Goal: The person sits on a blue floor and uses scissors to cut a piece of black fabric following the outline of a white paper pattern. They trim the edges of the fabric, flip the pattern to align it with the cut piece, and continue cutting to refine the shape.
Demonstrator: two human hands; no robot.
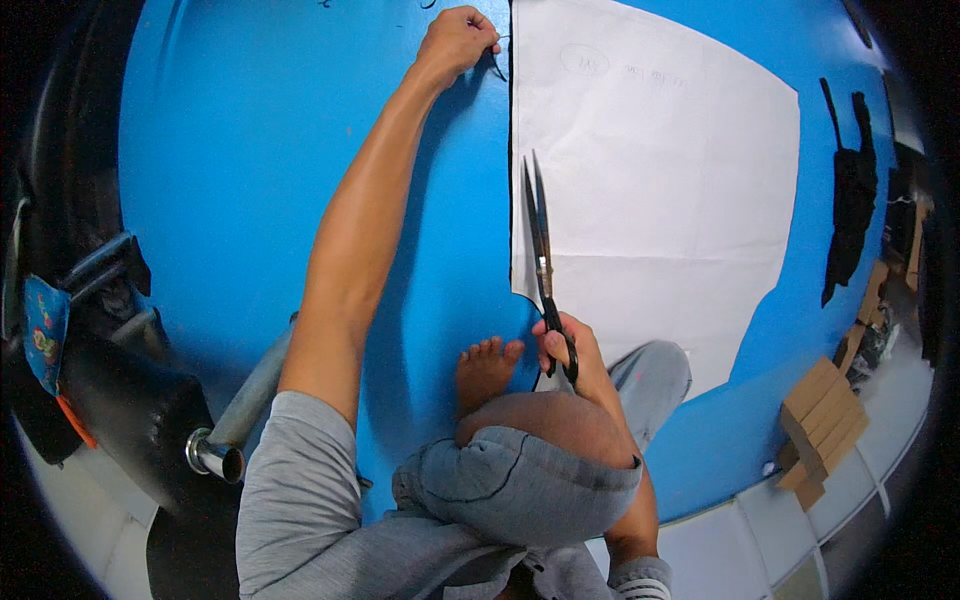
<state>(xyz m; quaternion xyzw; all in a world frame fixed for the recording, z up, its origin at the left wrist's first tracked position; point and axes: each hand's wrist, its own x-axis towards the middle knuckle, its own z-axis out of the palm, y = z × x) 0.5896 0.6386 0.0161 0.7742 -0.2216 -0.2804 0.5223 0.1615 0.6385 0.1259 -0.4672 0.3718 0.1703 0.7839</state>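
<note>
A large white paper pattern with faint pencil marks lies on the blue work surface. Along its left edge a thin line of black fabric shows from beneath. My right hand grips black-handled scissors below the pattern's lower left corner. Their two blades point away from me over the paper and are slightly apart. At the far end my left hand is closed in a pinch beside the pattern's left edge. A thin black strip hangs from its fingertips.
My bare foot and bent knee rest close to the scissors. Black fabric scraps lie at the right. Cardboard sits at the lower right by the tiled floor. A metal tube stands at the left.
</note>
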